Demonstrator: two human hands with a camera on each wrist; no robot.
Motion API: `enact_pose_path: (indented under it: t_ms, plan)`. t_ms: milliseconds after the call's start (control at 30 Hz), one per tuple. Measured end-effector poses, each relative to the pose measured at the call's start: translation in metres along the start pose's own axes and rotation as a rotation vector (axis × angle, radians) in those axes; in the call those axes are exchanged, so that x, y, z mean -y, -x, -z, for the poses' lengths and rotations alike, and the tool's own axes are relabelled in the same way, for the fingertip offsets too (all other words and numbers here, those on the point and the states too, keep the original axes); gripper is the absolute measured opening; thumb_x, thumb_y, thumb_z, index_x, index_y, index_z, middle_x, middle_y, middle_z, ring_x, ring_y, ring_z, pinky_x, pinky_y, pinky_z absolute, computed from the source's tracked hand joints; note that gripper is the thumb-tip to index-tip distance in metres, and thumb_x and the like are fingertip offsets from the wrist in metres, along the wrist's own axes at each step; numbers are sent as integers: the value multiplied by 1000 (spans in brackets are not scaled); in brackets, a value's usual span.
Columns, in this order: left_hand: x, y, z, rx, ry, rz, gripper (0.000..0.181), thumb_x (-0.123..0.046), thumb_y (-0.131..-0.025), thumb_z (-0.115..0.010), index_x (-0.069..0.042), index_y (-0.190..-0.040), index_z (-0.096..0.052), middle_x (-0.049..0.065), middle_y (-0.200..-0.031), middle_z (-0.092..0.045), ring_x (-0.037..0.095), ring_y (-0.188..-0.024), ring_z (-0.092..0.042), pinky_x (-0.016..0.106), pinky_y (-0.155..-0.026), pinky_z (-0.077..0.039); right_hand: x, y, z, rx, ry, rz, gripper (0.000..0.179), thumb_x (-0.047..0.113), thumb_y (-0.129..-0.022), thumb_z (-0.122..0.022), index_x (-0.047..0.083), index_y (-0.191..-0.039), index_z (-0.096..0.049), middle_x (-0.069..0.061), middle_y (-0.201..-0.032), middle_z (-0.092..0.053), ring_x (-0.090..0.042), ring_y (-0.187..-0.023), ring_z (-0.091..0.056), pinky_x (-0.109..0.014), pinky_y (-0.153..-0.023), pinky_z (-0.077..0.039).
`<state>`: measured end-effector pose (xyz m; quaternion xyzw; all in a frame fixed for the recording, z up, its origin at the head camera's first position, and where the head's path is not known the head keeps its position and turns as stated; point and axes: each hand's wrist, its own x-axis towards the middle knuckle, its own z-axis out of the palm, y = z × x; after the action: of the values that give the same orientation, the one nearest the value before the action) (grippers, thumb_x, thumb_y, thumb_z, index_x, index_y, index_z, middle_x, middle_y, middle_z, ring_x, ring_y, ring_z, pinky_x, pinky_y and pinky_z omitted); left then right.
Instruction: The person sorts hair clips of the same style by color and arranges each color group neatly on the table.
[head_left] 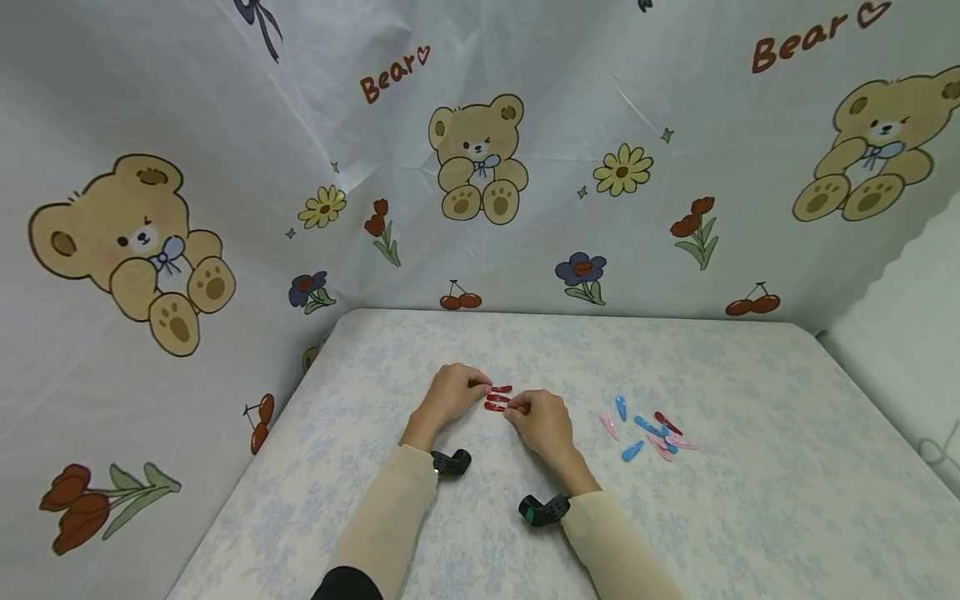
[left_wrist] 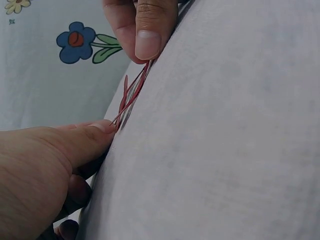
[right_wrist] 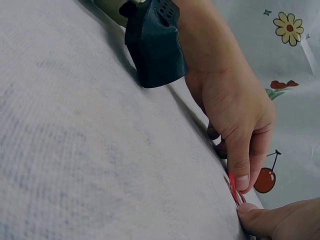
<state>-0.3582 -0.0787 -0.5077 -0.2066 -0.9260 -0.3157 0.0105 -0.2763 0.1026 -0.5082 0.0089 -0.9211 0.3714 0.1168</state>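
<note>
Three red snap hair clips (head_left: 497, 398) lie in a short row on the table, one above another, between the two hands. My left hand (head_left: 455, 392) pinches the left end of the farthest clip with thumb and fingertips. From the right, my right hand (head_left: 542, 421) has its thumb and forefinger on the right end of the nearest clip, pinching it. In the left wrist view the red clips (left_wrist: 131, 97) appear edge-on and overlapping, stretched between both thumbs. The right wrist view shows the clips (right_wrist: 233, 187) partly hidden by fingertips.
Right of the hands, several loose hair clips are scattered: blue (head_left: 633, 451), pink (head_left: 610, 426) and one red (head_left: 668, 422), some overlapping. A pale patterned cloth covers the table (head_left: 300, 517). Behind it hangs a bear-printed curtain (head_left: 525, 250). Each wrist wears a black camera (head_left: 543, 510).
</note>
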Motion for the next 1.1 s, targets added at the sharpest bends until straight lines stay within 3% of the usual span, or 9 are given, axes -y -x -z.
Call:
enact_pose_path:
  t_ms: [300,500,833,1100]
  plan:
    - [1,-1,-2,-4,-16,-9,14,-28,-95,-70,-22,-103,-80,-6,-104,-76,13,-104,-68,37,-93,-53,0,-2,2,11,-8,18,9,22,-85,-81,14,-86,-77,4,-74,-69,-8,-61,-54,-28,-58,-43]
    - [1,-1,-1,-10,-17,-21,14,-28,-95,-70,-22,-102,-81,-6,-103,-77,14,-103,-69,37,-92,-53,0,-4,7,35,10,-28,9,28,-85,-81,20,-89,-78,6,-76,-69,-9,-63,-57,-28,-57,-44]
    - [-1,0,-1,1,-16,6,14,-30,-95,-70,-23,-102,-81,-7,-103,-76,12,-102,-69,37,-91,-53,6,-5,25,26,16,-59,14,29,-87,-78,19,-97,-78,2,-84,-70,-13,-53,-45,-28,-47,-34]
    - [-3,1,0,-1,-4,9,13,-27,-95,-71,-22,-100,-81,-6,-102,-77,14,-103,-69,38,-93,-54,9,-6,46,5,-3,-41,20,32,-90,-77,17,-103,-77,-2,-91,-71,-16,-57,-47,-28,-49,-36]
